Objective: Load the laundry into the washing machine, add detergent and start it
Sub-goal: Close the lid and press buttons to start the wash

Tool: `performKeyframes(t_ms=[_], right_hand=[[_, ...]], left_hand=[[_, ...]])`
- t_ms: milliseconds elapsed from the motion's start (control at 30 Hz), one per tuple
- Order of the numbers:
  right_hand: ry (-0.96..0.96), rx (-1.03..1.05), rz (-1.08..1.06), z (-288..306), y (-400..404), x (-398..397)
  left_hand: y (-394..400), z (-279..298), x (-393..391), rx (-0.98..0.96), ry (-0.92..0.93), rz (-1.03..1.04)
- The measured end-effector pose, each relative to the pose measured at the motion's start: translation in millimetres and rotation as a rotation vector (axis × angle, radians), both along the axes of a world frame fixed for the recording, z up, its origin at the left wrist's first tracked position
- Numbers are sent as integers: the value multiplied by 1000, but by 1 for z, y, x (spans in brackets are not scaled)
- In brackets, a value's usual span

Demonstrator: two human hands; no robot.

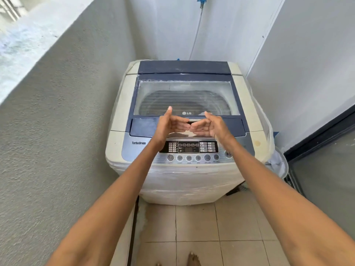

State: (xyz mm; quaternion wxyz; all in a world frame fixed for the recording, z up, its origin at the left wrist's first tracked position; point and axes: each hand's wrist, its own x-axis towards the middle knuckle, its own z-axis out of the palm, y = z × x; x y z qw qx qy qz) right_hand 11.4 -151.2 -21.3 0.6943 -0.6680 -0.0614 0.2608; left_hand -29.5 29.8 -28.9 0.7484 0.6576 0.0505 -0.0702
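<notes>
A cream top-loading washing machine (119,110) stands in a narrow corner. Its blue lid (184,69) with a clear window is closed, and the drum shows dimly through the glass. The control panel (189,150) with a row of round buttons faces me at the front. My left hand (171,124) and my right hand (208,125) hover side by side over the lid's front edge, above the panel. Both have curled fingers with fingertips nearly touching each other and thumbs raised. Neither hand holds anything. No laundry or detergent is in view.
A rough grey wall (57,121) runs close on the left and a white wall (307,73) on the right. A hose (196,33) drops from a blue tap behind the machine. A dark-framed door (322,148) sits at the right. Beige floor tiles (196,227) lie in front.
</notes>
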Motion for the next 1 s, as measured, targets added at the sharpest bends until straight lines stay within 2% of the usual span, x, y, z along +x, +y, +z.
performKeyframes(t_ms=[100,367,567,833,1000], right_hand=[[14,93,5,-7,9,7],[-57,174,40,-23,20,14],[-148,142,82,-32,13,11],[-218,187,22,-41,15,7],[-214,181,60,-40,14,7]], left_hand=[[5,-9,7,-42,-24,12],[4,-18,8,-149,-42,5],[6,-27,6,-120,-80,-66],[4,-31,6,-108,-123,-58],[3,-29,3,-104,-136,-56]])
